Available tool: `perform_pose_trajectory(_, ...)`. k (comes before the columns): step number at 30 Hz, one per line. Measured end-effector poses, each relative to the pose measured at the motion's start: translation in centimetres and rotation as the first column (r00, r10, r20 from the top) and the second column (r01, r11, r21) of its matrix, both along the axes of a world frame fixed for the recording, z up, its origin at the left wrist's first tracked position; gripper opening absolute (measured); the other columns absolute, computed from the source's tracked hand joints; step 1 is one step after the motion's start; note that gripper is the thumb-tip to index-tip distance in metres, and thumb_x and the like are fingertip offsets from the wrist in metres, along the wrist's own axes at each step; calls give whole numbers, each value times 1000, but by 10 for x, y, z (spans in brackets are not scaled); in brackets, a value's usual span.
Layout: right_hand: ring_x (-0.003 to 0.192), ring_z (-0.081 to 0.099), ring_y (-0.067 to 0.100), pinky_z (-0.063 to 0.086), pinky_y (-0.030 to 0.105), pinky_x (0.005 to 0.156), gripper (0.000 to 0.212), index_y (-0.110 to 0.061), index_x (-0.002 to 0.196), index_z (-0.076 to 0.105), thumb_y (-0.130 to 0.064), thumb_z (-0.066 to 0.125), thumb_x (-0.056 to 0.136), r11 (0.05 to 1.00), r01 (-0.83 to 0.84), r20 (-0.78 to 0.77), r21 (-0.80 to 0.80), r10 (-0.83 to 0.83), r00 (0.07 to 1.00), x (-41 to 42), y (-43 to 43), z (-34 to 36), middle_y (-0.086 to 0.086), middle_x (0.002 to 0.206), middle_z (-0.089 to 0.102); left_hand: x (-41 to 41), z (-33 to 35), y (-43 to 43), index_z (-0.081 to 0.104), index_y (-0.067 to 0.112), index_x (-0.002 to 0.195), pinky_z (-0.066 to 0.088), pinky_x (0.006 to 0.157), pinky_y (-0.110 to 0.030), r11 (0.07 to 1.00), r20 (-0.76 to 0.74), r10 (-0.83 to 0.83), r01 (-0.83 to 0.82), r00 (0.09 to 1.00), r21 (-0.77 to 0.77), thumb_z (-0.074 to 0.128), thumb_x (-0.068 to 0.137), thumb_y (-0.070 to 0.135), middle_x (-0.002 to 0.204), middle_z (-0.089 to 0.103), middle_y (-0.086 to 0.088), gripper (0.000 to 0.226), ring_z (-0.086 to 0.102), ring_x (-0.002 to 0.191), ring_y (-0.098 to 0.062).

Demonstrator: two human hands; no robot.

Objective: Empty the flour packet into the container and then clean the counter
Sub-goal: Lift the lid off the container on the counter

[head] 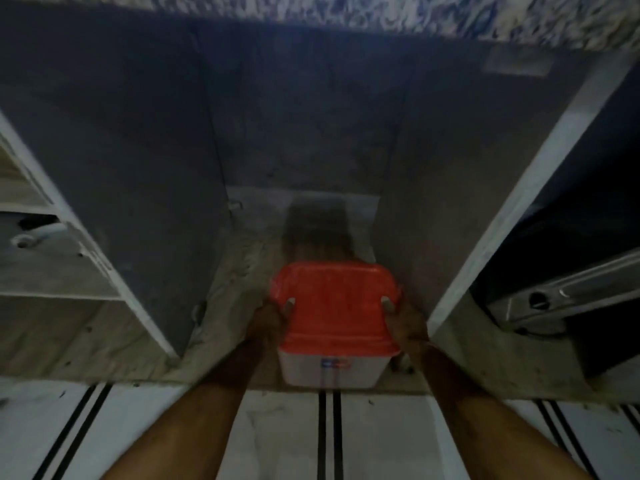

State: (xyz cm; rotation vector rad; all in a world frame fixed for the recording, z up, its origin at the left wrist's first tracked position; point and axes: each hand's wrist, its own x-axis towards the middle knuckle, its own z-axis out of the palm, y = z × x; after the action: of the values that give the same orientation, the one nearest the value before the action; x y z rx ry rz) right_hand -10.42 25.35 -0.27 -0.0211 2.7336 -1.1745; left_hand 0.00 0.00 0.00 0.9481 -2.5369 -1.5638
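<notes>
**Desk:** What does the frame show?

**Photographer:** A person reaches with both hands into a dim, open cupboard bay under the bench point(450, 15). The left hand point(268, 318) and right hand point(407, 320) grip opposite sides of a white container point(329, 370) with a red lid point(334, 306).

**Desk:** And the grip?

**Photographer:** The thumbs lie over the lid's edges, and the fingers of each hand are clamped on the container's sides, mostly hidden behind it. The lid is on and looks shut.

**Desk:** Where does the container stand?

**Photographer:** At the front of the bay's dusty floor point(239, 299), between two grey side panels, just above the striped floor tiles point(327, 438). Whether it rests there or is already raised, the blur does not tell.

**Desk:** Any flour packet?

**Photographer:** None in view. Only the speckled bench edge shows at the top.

**Desk:** So which step is this?

**Photographer:** By my reading, the very start: fetching the container from storage. No pouring or wiping appears to have begun.

**Desk:** What does the next move need?

**Photographer:** Probably an even two-handed pull out past the panels, a level lift to the bench, then the lid off before the packet is tipped in.
</notes>
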Motion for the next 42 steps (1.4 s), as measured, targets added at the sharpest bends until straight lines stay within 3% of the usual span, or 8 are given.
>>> perform_pose_trajectory(6,123,61,38,47,46,109,86,-11,149,47,-71,30,90,996,36,-31,-83,-38,999,56,2,78,20,136,64,52,95,8,45,2,150,33,119,-37,997,28,-6,9,1000,-82,38,89,70,148,54,-21,91,52,137,-35)
perform_pose_trajectory(10,108,66,37,55,47,98,73,-18,146,46,-70,34,97,997,69,79,-32,-66,995,110,17,181,19,127,66,108,205,24,53,2,140,44,102,-32,996,189,22,-6,982,-86,41,102,60,135,63,-21,70,61,123,-36)
perform_pose_trajectory(14,105,63,39,46,32,86,54,0,130,55,-45,45,103,998,68,158,10,-69,985,169,29,319,26,115,64,172,337,38,60,5,129,52,96,-40,993,210,20,5,978,-118,36,91,69,121,70,-22,78,66,112,-38)
perform_pose_trajectory(18,118,56,37,46,41,101,62,-13,151,36,-48,48,101,996,76,200,41,-83,976,222,40,461,22,129,53,219,485,51,54,14,123,43,66,-24,993,232,27,1,972,-117,50,102,50,104,62,0,43,66,93,-25)
perform_pose_trajectory(25,119,54,35,35,32,87,54,-15,146,43,-44,50,102,997,73,121,26,-75,990,253,47,650,23,132,53,251,667,39,61,15,119,38,70,-29,970,64,77,-60,995,-237,54,97,56,101,61,3,47,57,86,-18)
perform_pose_trajectory(29,125,54,37,39,36,99,58,-16,150,42,-44,54,101,998,58,-11,-12,-58,998,238,48,723,22,134,55,231,736,22,63,20,114,45,73,-33,955,-71,39,-58,997,-290,54,95,61,99,67,1,47,64,89,-22)
perform_pose_trajectory(34,127,55,32,45,49,108,78,-27,154,36,-70,43,90,996,35,-160,-76,-47,986,175,50,783,12,141,56,165,797,11,63,29,109,44,61,-26,941,-175,-31,-30,984,-338,48,90,72,91,68,7,50,64,77,-10)
perform_pose_trajectory(42,125,57,35,48,52,106,84,-27,154,31,-75,41,86,994,56,-157,-98,-71,985,-15,40,781,16,142,54,-20,789,7,68,26,108,57,72,-37,945,-208,3,-71,978,-318,48,84,79,85,71,7,62,69,77,-17)
